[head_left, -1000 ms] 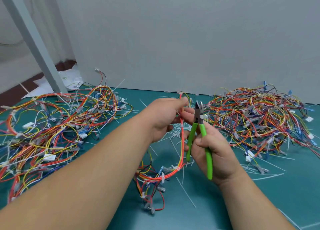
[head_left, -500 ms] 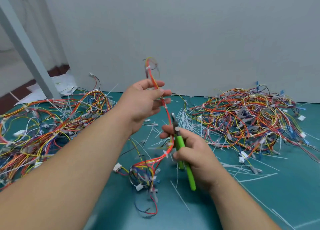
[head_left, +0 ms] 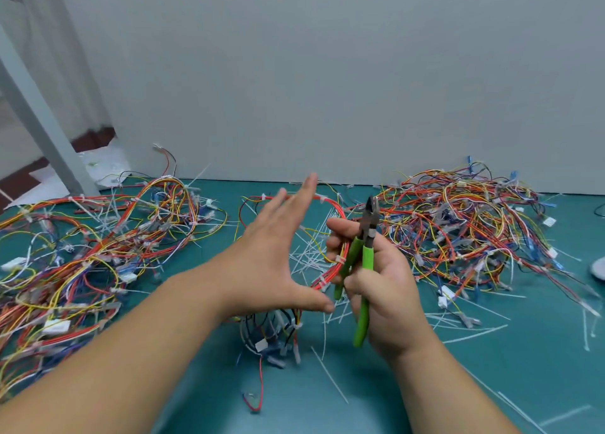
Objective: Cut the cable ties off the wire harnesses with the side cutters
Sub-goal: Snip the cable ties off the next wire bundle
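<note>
My right hand [head_left: 376, 283] grips the green-handled side cutters [head_left: 363, 260], jaws pointing up. Its fingers also hold a red-orange wire harness [head_left: 330, 270] that loops up behind my left hand and hangs down to a bunch of connectors [head_left: 271, 338]. White cable ties sit on that harness near my right fingers. My left hand [head_left: 275, 253] is spread flat with straight fingers, just left of the harness, holding nothing.
A large tangle of harnesses [head_left: 91, 253] lies on the left of the teal table [head_left: 523, 368], another pile [head_left: 465, 227] on the right. Cut white tie pieces [head_left: 314, 257] litter the middle. A grey wall stands behind, a grey post [head_left: 42, 122] at far left.
My left hand let go of the harness and spread flat. The raised harness end dropped and now loops behind it. My right hand took hold of the harness beside the cutters.
</note>
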Available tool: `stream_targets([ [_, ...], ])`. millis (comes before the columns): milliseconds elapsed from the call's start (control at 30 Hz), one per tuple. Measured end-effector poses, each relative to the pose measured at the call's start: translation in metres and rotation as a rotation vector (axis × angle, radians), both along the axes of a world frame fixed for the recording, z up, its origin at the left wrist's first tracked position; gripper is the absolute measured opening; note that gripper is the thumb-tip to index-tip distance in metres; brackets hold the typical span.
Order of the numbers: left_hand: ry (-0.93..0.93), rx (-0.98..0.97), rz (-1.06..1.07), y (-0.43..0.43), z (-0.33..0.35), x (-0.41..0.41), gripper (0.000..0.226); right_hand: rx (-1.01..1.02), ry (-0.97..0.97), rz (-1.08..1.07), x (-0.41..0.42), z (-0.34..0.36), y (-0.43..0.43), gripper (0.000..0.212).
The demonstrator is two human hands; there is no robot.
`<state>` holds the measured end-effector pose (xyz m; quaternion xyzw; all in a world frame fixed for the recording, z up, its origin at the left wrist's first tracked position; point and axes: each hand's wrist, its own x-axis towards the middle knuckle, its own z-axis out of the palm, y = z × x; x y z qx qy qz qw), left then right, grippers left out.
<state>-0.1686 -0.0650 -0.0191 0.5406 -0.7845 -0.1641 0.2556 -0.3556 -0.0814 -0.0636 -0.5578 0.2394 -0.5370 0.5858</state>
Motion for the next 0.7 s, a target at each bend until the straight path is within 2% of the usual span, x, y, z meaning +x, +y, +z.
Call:
stream_targets([
  [100,0.075,0.022,0.057,-0.003,-0.006,0.003,0.145,0.025,-0.072,0.088,-0.002,-0.001,-0.001,0.067],
  [200,-0.007,-0.015,0.102,-0.001,-0.006,0.004,0.13,0.018,-0.067,0.096,-0.001,-0.004,-0.003,0.069],
  [333,0.05,-0.032,0.154,-0.002,0.0,0.006,0.062,-0.012,-0.023,0.053,0.001,-0.006,-0.006,0.072],
  [467,0.072,0.003,0.222,0.002,0.005,0.009,0.032,0.066,-0.049,-0.02,0.002,-0.011,-0.009,0.07],
  [600,0.32,-0.063,0.273,0.005,0.014,0.009,0.011,0.275,-0.28,-0.128,0.004,-0.012,-0.015,0.063],
  [700,0.428,-0.216,0.367,0.002,0.036,0.01,0.005,0.412,-0.336,-0.186,0.005,-0.011,-0.017,0.052],
])
